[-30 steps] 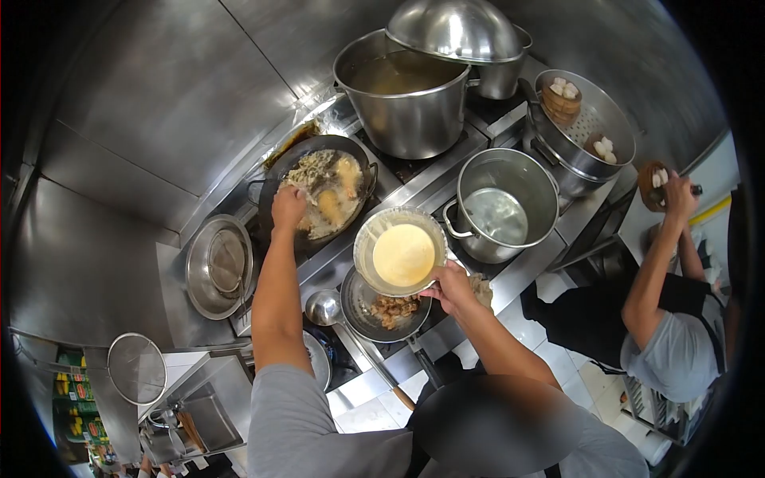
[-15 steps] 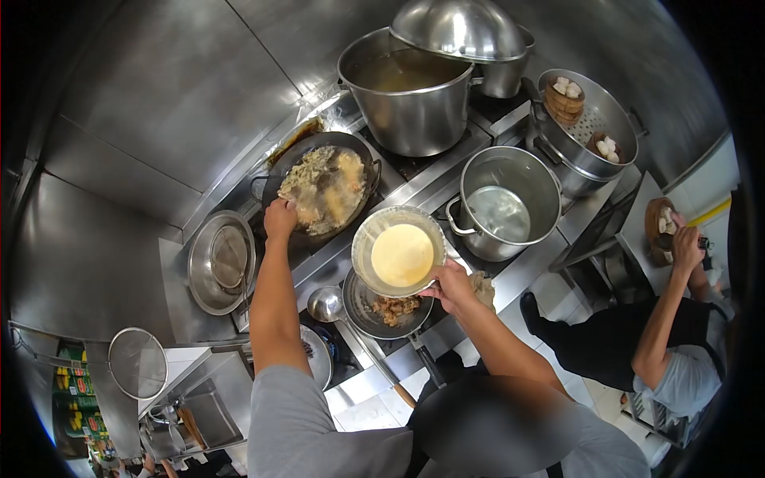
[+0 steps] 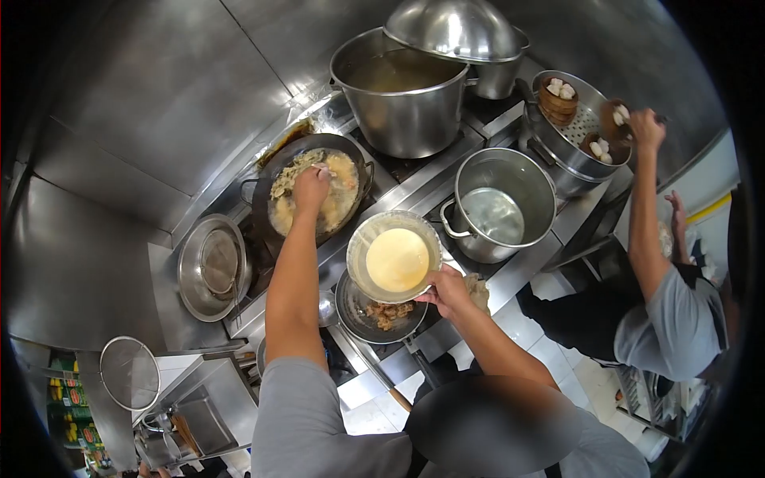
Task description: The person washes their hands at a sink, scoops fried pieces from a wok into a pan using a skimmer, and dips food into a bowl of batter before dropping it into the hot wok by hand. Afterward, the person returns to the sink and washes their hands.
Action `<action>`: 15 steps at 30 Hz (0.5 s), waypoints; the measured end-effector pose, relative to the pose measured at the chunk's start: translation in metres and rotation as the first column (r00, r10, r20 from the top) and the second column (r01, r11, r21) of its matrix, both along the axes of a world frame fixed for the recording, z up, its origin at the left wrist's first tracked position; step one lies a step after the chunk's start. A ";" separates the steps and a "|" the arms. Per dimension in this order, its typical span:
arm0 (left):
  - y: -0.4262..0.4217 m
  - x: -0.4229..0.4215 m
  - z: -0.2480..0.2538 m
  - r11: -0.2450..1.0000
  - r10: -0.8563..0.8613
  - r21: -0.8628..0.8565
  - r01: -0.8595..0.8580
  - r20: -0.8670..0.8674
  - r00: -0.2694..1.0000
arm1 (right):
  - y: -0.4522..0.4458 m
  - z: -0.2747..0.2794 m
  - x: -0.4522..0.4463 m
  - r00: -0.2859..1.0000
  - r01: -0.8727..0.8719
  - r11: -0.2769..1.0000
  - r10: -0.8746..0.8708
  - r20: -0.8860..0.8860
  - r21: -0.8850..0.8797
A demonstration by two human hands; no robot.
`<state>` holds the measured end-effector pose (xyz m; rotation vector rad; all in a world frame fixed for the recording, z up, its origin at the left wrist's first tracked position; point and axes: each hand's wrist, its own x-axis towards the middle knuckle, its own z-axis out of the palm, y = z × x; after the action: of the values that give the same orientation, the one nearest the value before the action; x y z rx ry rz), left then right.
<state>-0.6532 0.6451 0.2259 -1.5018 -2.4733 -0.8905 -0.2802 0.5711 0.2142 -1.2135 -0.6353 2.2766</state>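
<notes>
My left hand (image 3: 311,190) is over the wok (image 3: 264,219), its fingers closed and pointing down at the bubbling oil. A small pale bit shows at the fingertips, too little to name. Battered food (image 3: 341,169) is frying in that oil, partly hidden by my hand. My right hand (image 3: 448,291) grips the rim of a metal bowl (image 3: 358,253), thumb on the edge. Pale yellow batter (image 3: 397,259) fills its lower part. Beneath the bowl sits a frying pan (image 3: 351,317) with browned fried pieces (image 3: 388,315) in it.
A large stockpot (image 3: 414,131) and a pot of clear water (image 3: 492,215) stand on the stove. A co-worker's hand (image 3: 647,131) is by a bamboo steamer (image 3: 615,137) over a perforated steaming pan (image 3: 586,107). A strainer basin (image 3: 187,275) is left; a ladle (image 3: 374,366) lies in front.
My left hand has moved from the wok's near-left edge to over its middle. The bowl stays in my right hand. The co-worker's arm has risen, bringing a bamboo steamer to the steaming pan.
</notes>
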 end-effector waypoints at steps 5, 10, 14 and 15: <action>0.010 0.020 -0.007 0.993 -0.027 -0.113 0.031 0.038 0.999 | 0.002 -0.003 0.010 1.000 0.007 1.000 -0.007 0.024 0.016; -0.004 0.008 -0.011 0.991 -0.124 -0.041 0.126 0.049 0.991 | 0.004 -0.007 0.013 0.999 0.019 1.000 -0.019 0.027 -0.003; -0.030 0.005 0.036 0.995 -0.101 0.028 0.100 0.049 0.994 | 0.004 -0.014 0.016 1.000 0.029 1.000 -0.029 0.004 0.000; -0.036 0.000 0.044 0.998 -0.046 0.038 0.046 0.008 0.999 | 0.005 -0.013 0.016 1.000 0.029 1.000 -0.029 -0.002 0.006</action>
<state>-0.6532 0.6087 0.2703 -1.5522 -2.4229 -0.9473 -0.2642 0.5758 0.2007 -1.2104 -0.6193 2.2498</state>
